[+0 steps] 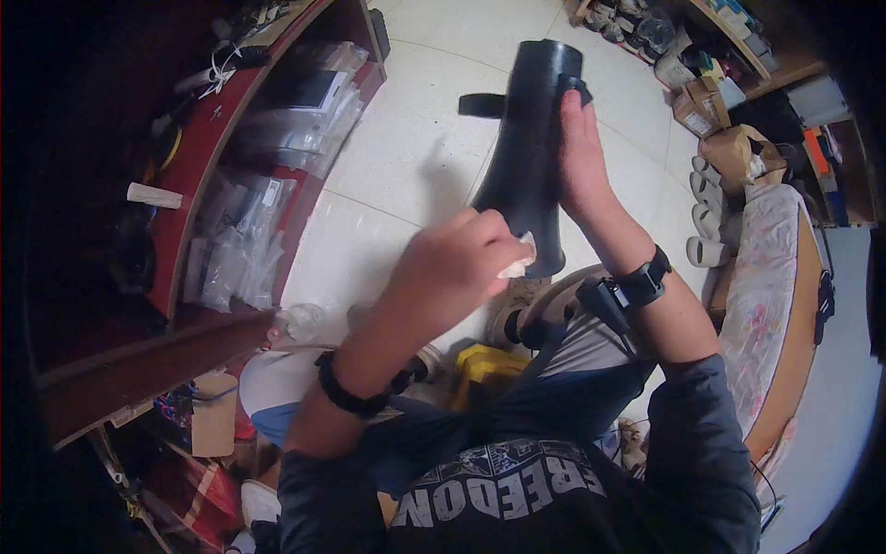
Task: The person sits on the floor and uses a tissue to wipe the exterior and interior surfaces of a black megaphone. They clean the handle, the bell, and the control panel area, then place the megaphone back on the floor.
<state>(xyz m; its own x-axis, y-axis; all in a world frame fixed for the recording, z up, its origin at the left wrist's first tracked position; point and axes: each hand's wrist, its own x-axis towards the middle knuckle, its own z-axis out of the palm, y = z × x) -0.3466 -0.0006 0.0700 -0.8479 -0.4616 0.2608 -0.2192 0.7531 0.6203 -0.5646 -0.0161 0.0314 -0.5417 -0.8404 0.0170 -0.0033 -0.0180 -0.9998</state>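
A long black tube (521, 166), flared at its near end, is held up in front of me, with a dark tab (480, 105) jutting from its left side near the far end. My right hand (584, 157) holds it along the right side, the visible fingers stretched up its length and the thumb out of sight. My left hand (457, 258) is closed round a crumpled white cloth or tissue (519, 263) at the flared end. The cloth appears to touch the tube. A black band circles each wrist.
On the left stands a dark red shelf unit (208, 148) with plastic-wrapped packages (245, 231). Pale floor tiles (397, 157) lie below. Slippers (706, 212), a cardboard box (701, 106) and a plastic-covered board (771, 295) line the right. Something yellow (489, 369) is between my legs.
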